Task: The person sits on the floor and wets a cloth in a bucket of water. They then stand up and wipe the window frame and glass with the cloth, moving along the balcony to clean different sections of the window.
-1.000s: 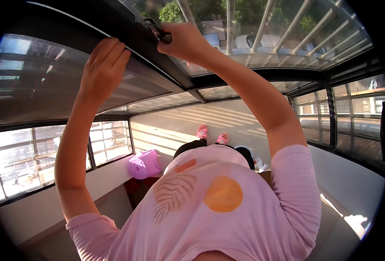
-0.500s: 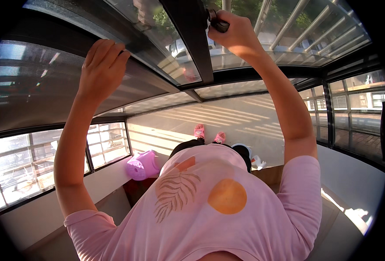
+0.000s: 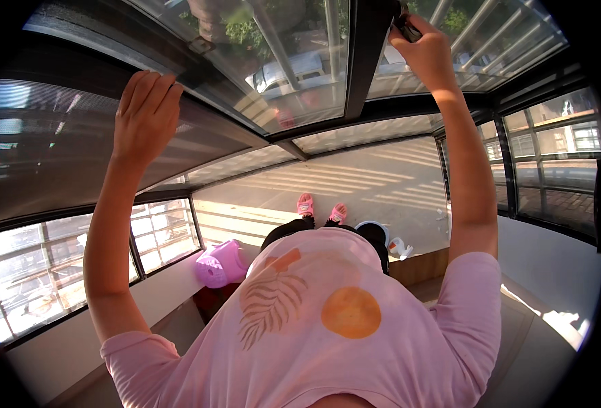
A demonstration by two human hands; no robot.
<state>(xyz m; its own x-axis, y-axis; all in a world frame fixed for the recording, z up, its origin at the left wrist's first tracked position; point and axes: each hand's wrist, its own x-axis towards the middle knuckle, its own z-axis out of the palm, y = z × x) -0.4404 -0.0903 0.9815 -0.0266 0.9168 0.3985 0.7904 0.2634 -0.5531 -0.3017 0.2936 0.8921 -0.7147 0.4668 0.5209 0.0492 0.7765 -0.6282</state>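
Both my arms reach up to a window with dark frames. My left hand [image 3: 147, 119] has its fingers bent together over the window frame [image 3: 222, 112], at the top edge of a grey mesh panel [image 3: 49, 149]; the fingertips are hidden behind that edge. Farther right, my right hand [image 3: 428, 60] is closed around a dark window handle [image 3: 406, 28] beside the black upright [image 3: 365, 64] of a window sash. Part of the handle is covered by my fingers. A glass pane [image 3: 300, 64] fills the space between my hands.
Pale metal bars [image 3: 481, 37] run outside the glass. A purple plastic basket [image 3: 220, 264] stands on the floor at left, near my legs. To the right of my feet in pink sandals [image 3: 305, 204] are a round basin [image 3: 374, 230] and a white object [image 3: 400, 248].
My right hand has moved right with the handle, and the sash upright has shifted right too. More of the glass pane shows between my hands. My left hand sits slightly farther left.
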